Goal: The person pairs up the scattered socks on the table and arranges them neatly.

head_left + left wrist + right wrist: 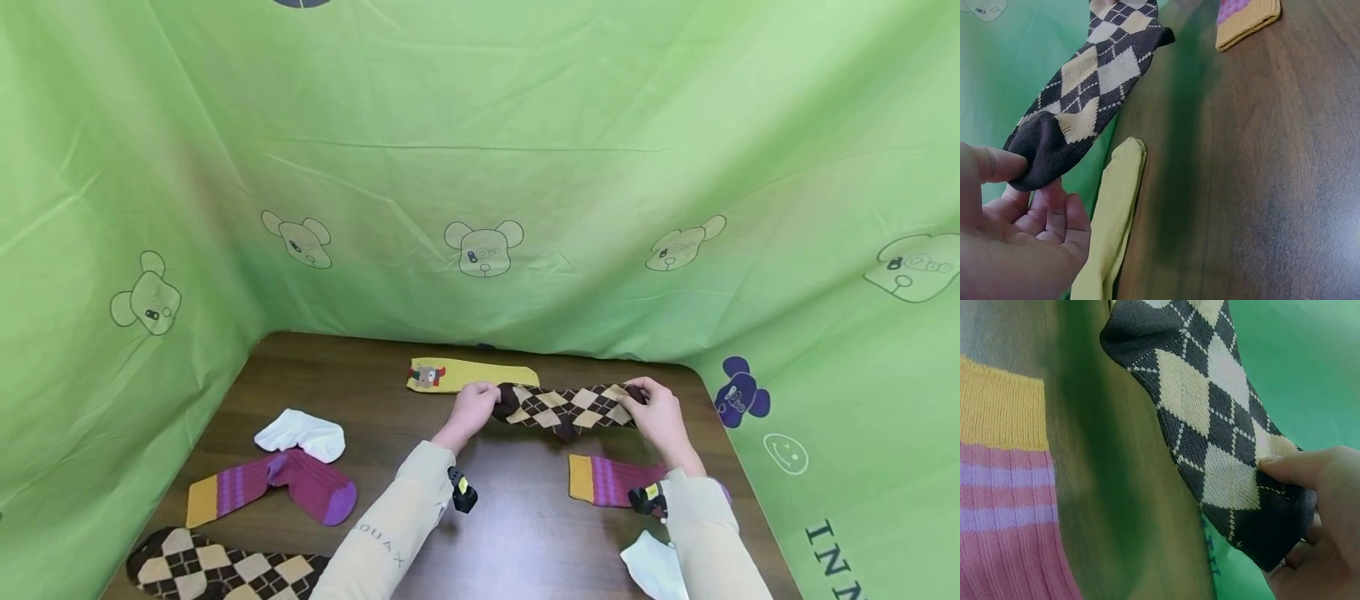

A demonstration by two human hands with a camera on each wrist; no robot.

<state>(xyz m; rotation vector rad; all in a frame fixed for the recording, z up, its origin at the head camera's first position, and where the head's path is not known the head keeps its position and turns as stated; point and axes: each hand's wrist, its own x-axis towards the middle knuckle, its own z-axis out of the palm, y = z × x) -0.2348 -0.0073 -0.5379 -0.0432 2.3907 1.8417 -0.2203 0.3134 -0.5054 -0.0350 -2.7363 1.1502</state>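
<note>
An argyle sock (573, 408) in dark brown, tan and cream is stretched sideways between both hands, above the far part of the table. My left hand (474, 410) pinches its dark toe (1041, 153) between thumb and fingers. At the other end my right hand (658, 417) grips the dark cuff (1272, 531), thumb on the patterned side. The sock's dark heel (1141, 331) points down midway. Just behind it a yellow sock (480, 375) with an animal figure lies on the table, close to the left hand in the left wrist view.
On the left lie a white sock (303, 435), a purple sock with orange cuff (202, 500) and another argyle sock (240, 575). Under the right forearm are a second purple sock (611, 482) and a white sock (654, 567). Green cloth (480, 183) walls the wooden table (517, 533).
</note>
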